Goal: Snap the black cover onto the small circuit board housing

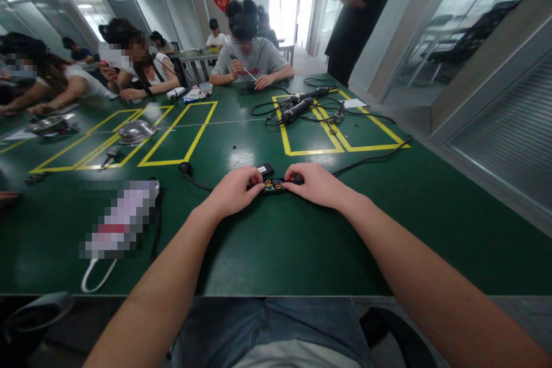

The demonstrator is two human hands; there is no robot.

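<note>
An opened black casing (276, 186) with small electronic parts inside lies on the green table in front of me. My left hand (239, 188) pinches its left end between thumb and fingers. At the opposite end, my right hand (317, 184) grips it the same way; both sets of fingertips partly hide it. Just behind the casing is a flat black piece (266, 168) with a white label. A black cord with a round black plug end (185, 168) emerges beside my left hand. Another black cord (375, 157) runs off behind my right hand.
Yellow tape rectangles mark the green table (336, 264). Black handheld tools with tangled cords (297, 108) lie at the back right. To the left are a metal bowl (137, 131) and a blurred-out pale item (125, 218) with a white loop. Several people sit around; one person (366, 6) stands.
</note>
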